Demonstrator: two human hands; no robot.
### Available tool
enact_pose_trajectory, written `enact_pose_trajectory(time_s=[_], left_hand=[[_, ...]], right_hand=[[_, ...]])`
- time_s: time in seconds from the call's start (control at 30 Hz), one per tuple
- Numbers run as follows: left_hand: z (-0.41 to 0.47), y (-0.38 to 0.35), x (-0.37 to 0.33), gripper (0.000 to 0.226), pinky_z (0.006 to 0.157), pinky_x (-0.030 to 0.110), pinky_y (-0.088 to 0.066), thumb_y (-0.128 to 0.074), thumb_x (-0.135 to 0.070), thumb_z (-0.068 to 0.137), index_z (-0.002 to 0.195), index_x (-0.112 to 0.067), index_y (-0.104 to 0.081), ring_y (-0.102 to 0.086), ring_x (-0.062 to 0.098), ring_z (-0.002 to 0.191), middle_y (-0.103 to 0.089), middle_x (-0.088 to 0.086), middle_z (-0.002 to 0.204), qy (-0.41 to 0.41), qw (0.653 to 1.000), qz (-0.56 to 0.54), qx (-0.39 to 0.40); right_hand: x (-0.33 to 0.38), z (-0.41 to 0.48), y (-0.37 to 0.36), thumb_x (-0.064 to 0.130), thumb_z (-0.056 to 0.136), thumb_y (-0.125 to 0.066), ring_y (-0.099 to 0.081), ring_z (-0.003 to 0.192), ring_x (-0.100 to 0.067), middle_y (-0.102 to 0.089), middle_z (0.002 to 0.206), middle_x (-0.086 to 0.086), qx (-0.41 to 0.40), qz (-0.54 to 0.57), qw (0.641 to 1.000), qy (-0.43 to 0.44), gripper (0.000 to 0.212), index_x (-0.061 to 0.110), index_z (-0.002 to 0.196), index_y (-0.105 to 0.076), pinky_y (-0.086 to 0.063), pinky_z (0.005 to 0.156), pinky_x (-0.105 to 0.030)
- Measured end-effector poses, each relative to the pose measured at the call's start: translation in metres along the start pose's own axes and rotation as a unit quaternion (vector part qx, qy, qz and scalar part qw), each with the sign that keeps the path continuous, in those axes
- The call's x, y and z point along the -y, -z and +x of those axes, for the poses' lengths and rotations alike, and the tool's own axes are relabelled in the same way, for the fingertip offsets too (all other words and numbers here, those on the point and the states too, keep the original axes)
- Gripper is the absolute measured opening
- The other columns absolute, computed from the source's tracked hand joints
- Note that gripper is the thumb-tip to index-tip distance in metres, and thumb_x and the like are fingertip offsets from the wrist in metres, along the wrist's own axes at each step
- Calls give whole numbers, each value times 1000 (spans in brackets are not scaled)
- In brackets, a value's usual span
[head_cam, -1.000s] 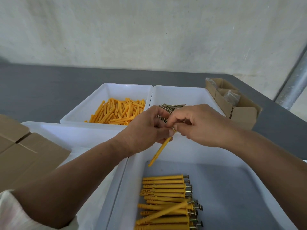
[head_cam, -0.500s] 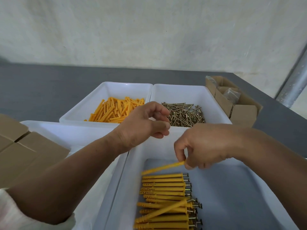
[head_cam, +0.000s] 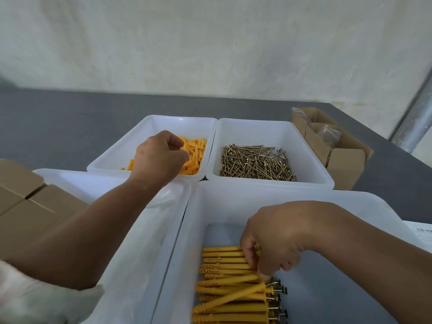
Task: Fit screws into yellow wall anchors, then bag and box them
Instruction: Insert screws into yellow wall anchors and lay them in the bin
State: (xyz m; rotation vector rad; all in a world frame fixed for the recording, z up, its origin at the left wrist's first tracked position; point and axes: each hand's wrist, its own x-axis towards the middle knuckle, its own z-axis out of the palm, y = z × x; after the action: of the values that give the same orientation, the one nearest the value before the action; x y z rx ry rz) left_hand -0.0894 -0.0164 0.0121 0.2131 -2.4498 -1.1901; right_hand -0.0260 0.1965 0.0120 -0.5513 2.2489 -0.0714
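Anchors with screws already fitted lie side by side in the nearest white bin, dark screw heads pointing right, one anchor slanted across the rest. The right hand is down on the far end of this row, knuckles up, fingers curled; thumb and forefinger pinch the head end of one fitted anchor. Just left of that bin stands a second white bin, and beside it at the left edge sit closed cardboard cartons.

Farther back, the left hand reaches into a smaller white tray of loose yellow anchors, its fingers bent down into the pile. Its fingertips are hidden, so I cannot tell whether it holds one. Touching that tray on the right is a matching tray holding a heap of brass-coloured screws. Beyond it to the right, an open cardboard box holds clear plastic bags. All of this rests on a grey counter against a pale wall.
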Motion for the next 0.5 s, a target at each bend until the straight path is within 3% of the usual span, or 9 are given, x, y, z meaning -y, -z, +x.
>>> enact_pose_trajectory(time_s=[0.17,0.27,0.37,0.43,0.5], left_hand=[[3,-4,9,35,75,26,-37,-60,-18,86,120,-23,-64,-50,14,92,-58,-8,99,-20,990,133,31],[3,-7,10,34,66,22,-33,-55,-17,88,120,-22,-64,-44,12,88,-52,-9,94,-41,987,156,25],[5,-8,13,36,68,24,-34,-52,-21,89,124,-22,-60,-43,15,89,-52,-3,102,-40,980,193,41],[5,-9,15,35,75,30,-33,-49,-28,91,125,-22,-57,-42,19,91,-47,0,107,-35,970,233,61],[3,-11,16,32,74,33,-32,-46,-34,93,122,-24,-56,-42,21,91,-42,0,106,-34,960,268,77]], right_hand=[[1,-1,1,21,87,-71,-57,48,-5,-63,65,3,31,11,999,-2,15,17,101,-70,-51,51,-17],[2,-14,12,32,88,-69,-64,55,-7,-70,70,1,-10,26,999,20,14,18,92,-71,-55,56,-19],[-7,-23,29,49,87,-63,-66,58,-3,-71,70,8,-234,23,970,61,24,26,80,-68,-53,59,-23],[-21,-20,39,53,86,-58,-60,59,-6,-64,64,7,-410,50,908,66,31,24,75,-65,-49,60,-27],[-37,-11,43,53,91,-50,-51,60,-12,-53,60,3,-493,59,867,38,43,18,68,-57,-40,58,-30]])
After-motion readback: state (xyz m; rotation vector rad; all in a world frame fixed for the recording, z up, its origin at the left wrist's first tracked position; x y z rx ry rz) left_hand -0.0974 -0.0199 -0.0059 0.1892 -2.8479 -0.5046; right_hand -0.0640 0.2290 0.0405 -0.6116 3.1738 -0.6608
